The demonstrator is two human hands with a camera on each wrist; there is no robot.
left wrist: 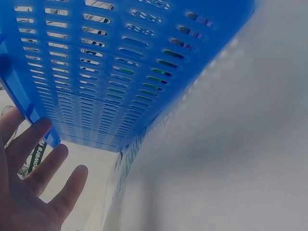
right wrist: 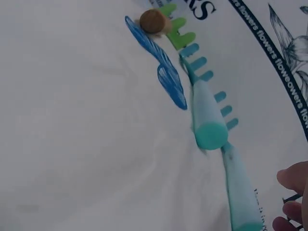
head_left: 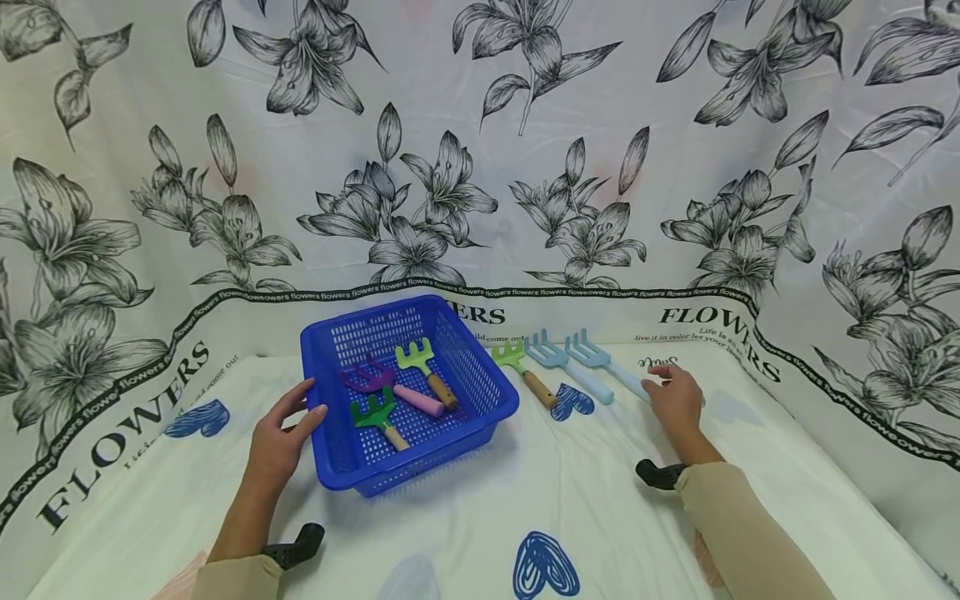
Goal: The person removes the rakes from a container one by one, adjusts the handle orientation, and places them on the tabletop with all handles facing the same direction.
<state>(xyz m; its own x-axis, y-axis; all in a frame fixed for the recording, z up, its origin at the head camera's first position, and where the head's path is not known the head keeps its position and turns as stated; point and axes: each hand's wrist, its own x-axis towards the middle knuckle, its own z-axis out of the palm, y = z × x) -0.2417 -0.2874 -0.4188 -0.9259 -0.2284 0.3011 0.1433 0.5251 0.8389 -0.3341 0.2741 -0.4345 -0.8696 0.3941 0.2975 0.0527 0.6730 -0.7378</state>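
A blue perforated plastic basket (head_left: 468,379) holds a purple hand rake (head_left: 369,377) with a pink handle, a light green rake (head_left: 415,357) and a darker green rake (head_left: 372,412), both with wooden handles. My left hand (head_left: 279,433) touches the basket's left rim, its fingers spread in the left wrist view. To the basket's right lie another light green rake (head_left: 534,383) with a wooden handle and two light blue rakes, the inner one (head_left: 570,367) and the outer one (head_left: 618,367). Over the outer rake's handle (right wrist: 240,187) hovers my right hand (head_left: 678,404), fingers loosely bent and apart from it.
A white cloth (head_left: 480,533) with printed blue hearts covers the work surface. Behind it rises a white curtain (head_left: 495,233) printed with black lilies. Black wrist mounts (head_left: 296,546) sit at both sleeve cuffs.
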